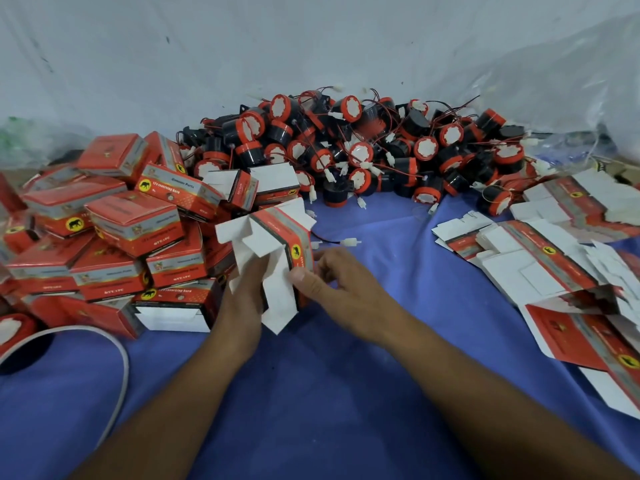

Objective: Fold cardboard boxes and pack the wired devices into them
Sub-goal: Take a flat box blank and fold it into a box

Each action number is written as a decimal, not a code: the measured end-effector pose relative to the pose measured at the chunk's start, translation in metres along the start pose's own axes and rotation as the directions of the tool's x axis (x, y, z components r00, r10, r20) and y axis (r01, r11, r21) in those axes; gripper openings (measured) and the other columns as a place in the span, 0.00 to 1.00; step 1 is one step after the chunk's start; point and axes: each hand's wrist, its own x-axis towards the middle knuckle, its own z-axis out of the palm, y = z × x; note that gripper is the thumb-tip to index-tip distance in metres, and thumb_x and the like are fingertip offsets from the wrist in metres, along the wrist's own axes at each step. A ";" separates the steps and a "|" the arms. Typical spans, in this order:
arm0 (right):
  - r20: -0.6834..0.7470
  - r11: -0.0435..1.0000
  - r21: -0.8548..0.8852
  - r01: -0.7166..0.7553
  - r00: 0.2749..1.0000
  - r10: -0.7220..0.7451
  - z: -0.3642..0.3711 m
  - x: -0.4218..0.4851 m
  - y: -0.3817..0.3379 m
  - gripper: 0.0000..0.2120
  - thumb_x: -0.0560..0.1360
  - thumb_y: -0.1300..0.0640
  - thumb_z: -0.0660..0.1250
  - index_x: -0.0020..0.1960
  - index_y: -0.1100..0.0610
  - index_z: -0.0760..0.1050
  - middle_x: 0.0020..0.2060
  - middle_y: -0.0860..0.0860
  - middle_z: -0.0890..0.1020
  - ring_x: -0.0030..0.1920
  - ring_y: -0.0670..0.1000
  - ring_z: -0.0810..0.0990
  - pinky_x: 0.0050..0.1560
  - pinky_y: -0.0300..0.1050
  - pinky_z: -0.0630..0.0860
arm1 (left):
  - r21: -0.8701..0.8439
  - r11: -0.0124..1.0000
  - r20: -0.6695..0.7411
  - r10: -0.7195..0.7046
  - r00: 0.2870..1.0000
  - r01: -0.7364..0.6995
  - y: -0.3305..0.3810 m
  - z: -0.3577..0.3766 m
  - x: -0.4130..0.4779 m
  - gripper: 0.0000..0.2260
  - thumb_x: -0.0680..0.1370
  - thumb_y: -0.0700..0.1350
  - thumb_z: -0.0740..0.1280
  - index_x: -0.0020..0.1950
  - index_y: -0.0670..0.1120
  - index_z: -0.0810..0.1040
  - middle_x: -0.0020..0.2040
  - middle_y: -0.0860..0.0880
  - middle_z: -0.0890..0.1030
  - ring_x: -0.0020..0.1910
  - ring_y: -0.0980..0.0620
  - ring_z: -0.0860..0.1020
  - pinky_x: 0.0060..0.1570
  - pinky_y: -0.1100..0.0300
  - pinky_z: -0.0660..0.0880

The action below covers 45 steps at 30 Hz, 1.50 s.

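Note:
A red and grey cardboard box (pixel 282 233) with white flaps spread open stands at the middle of the blue cloth. My left hand (pixel 247 285) holds it from below and behind, fingers among the white flaps. My right hand (pixel 334 282) pinches the box's lower right edge with thumb and fingers. A black and red wire with a white plug (pixel 341 242) trails out of the box to the right. A big heap of black and red round wired devices (pixel 363 150) lies behind.
Several closed red boxes (pixel 114 230) are piled at the left. Flat unfolded box blanks (pixel 554 258) lie at the right. A white cable (pixel 121 362) curves at the lower left. A blue cloth (pixel 311 393) covers the table, and plastic sheeting hangs behind.

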 end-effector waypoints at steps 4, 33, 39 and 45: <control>0.038 0.979 0.183 -0.094 0.995 0.088 0.000 0.000 0.004 0.23 0.69 0.32 0.70 0.47 0.52 0.76 0.62 0.47 0.76 0.61 0.45 0.76 0.64 0.52 0.74 | 0.090 0.994 -0.010 0.055 0.998 -0.054 0.001 0.002 -0.002 0.11 0.85 0.41 0.57 0.50 0.52 0.77 0.38 0.63 0.83 0.41 0.62 0.80 0.37 0.70 0.75; -0.070 0.829 0.551 0.094 0.995 -0.067 0.001 0.003 0.010 0.22 0.75 0.42 0.63 0.68 0.40 0.76 0.61 0.52 0.81 0.58 0.50 0.77 0.60 0.53 0.72 | 0.467 0.615 0.245 0.600 0.761 -0.635 0.000 -0.001 -0.001 0.33 0.73 0.51 0.71 0.72 0.39 0.63 0.69 0.42 0.69 0.68 0.41 0.70 0.64 0.40 0.69; -0.044 0.838 0.544 0.038 0.999 -0.017 0.004 -0.001 0.014 0.27 0.76 0.43 0.60 0.72 0.52 0.74 0.65 0.55 0.79 0.65 0.57 0.76 0.68 0.56 0.70 | 0.595 0.476 0.254 0.653 0.713 -0.648 -0.001 -0.002 0.003 0.22 0.73 0.52 0.69 0.62 0.44 0.70 0.61 0.45 0.71 0.61 0.48 0.69 0.60 0.50 0.69; -0.162 0.898 0.437 0.053 0.987 0.021 0.003 -0.004 0.009 0.22 0.76 0.42 0.59 0.57 0.55 0.81 0.52 0.55 0.85 0.54 0.56 0.82 0.60 0.60 0.77 | 0.665 0.377 0.312 0.644 0.699 -0.644 -0.001 -0.005 0.006 0.19 0.74 0.52 0.70 0.59 0.42 0.76 0.63 0.39 0.73 0.63 0.42 0.71 0.61 0.52 0.70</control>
